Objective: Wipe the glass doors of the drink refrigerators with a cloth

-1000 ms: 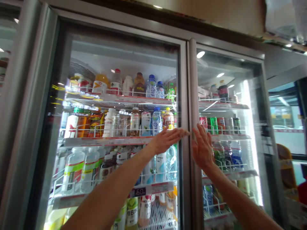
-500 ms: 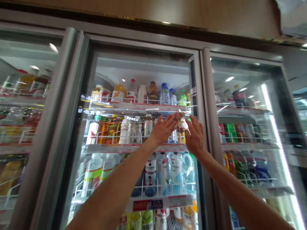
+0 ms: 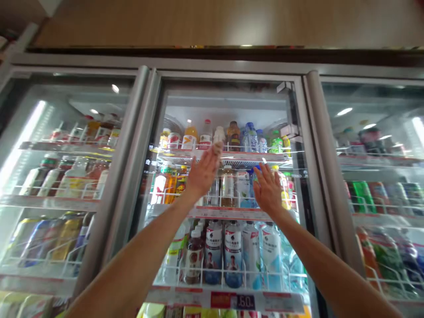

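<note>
Both my arms reach up to the glass door (image 3: pixel 232 101) in the middle of a drinks fridge. My left hand (image 3: pixel 201 176) lies flat at the glass with fingers stretched, in front of the top two shelves. A pale, blurred shape shows past its fingertips; I cannot tell whether it is a reflection. My right hand (image 3: pixel 267 190) is further right, palm toward the pane and fingers extended, near the second shelf. Neither hand shows anything held. Behind the glass, bottles with blue and white labels (image 3: pixel 233 251) stand in a white wire rack below my hands.
Metal door frames (image 3: pixel 316 145) flank the middle door. More glass doors with bottled drinks (image 3: pixel 69 181) stand left and right. A wooden panel (image 3: pixel 212 22) runs above the fridge. A price strip (image 3: pixel 232 301) edges a lower shelf.
The view has swung left and levelled, showing more of the left door. My left hand has moved left across the middle door, away from my right hand. Both stay open.
</note>
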The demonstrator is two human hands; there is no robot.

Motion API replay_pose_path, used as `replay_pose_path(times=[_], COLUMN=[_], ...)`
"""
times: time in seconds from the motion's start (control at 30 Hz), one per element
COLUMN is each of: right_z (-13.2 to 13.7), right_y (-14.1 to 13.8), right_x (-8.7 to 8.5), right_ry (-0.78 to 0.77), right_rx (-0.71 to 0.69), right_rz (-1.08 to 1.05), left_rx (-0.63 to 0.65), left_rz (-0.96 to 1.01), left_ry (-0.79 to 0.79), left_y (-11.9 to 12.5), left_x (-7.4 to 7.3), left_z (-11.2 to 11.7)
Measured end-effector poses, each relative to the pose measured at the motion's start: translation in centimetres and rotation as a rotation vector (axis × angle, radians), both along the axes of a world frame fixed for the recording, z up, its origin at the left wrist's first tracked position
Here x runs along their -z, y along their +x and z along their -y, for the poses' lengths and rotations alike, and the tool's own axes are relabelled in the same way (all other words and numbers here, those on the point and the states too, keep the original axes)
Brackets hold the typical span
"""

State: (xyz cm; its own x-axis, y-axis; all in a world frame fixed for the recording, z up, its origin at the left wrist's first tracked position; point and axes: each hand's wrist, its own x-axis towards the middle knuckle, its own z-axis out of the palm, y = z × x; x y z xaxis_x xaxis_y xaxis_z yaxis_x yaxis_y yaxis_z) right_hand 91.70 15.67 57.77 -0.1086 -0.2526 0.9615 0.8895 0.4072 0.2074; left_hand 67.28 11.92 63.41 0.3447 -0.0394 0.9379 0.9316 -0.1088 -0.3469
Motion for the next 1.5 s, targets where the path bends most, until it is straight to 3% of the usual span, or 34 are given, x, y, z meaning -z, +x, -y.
replay_pose_path(times=[0.07,0.13,0.2,0.3,0.37,0.53,0.6,0.73,0.8,0.9,0.97,1.03,1.1,1.17,1.23,1.33,1.37,1.43,1.5], right_z=[-0.2,-0.2,-0.2,-0.1,0.0,1.0,1.5,2.1,2.1,1.9,1.9,2.1,2.5,2.9,3.2,3.2,3.1,3.2,3.3], right_y=[0.0,0.0,0.0,0.1,0.3,0.4,-0.2,-1.8,-2.0,-1.6,-1.3,-1.5,-2.1,-2.6,-2.6,-2.0,-1.8,-1.6,-1.6], right_x=[0.2,0.3,0.2,0.1,0.1,0.4,0.8,1.5,1.7,2.0,2.3,2.7,3.2,3.5,3.8,4.6,5.1,6.1,7.2], right_ry=[0.0,0.004,0.008,0.006,0.0,-0.002,0.009,0.003,-0.01,-0.031,-0.049,-0.065,-0.077,-0.085,-0.087,-0.09,-0.096,-0.115,-0.132], right_rx=[-0.008,-0.013,-0.014,-0.01,-0.012,-0.021,-0.017,-0.017,-0.019,-0.019,-0.021,-0.027,-0.033,-0.036,-0.037,-0.032,-0.026,-0.007,0.007], right_rz=[-0.012,-0.013,-0.012,-0.011,-0.012,-0.035,-0.019,0.047,0.054,-0.009,-0.04,-0.021,0.044,0.11,0.116,0.038,0.023,0.051,0.129], left_rx=[0.002,0.026,0.042,0.041,0.031,0.023,0.035,0.041,0.024,-0.003,-0.012,-0.006,0.011,0.021,0.021,0.009,0.005,0.006,0.028], left_rz=[0.366,0.621,0.6,0.25,0.161,0.613,0.51,0.036,0.104,0.47,0.513,0.283,-0.084,-0.285,-0.132,0.309,0.343,0.147,-0.215], left_ry=[0.077,0.134,0.13,0.03,0.0,0.115,0.097,-0.032,-0.034,0.039,0.073,0.086,0.066,0.029,0.046,0.104,0.108,0.083,0.04], left_y=[-3.5,-5.8,-6.2,-5.4,-5.8,-8.3,-7.6,-6.4,-7.5,-9.7,-9.6,-8.2,-6.4,-5.5,-5.5,-5.9,-5.6,-4.3,-2.7], left_x=[-1.0,-1.0,0.2,2.5,3.1,3.2,4.5,7.2,7.0,6.3,7.0,9.0,11.0,11.7,10.8,9.1,9.0,10.2,11.8], left_z=[0.6,0.9,0.9,0.8,0.9,1.3,1.0,0.6,0.9,1.4,1.4,1.3,1.1,1.0,1.0,0.7,0.6,0.5,0.6])
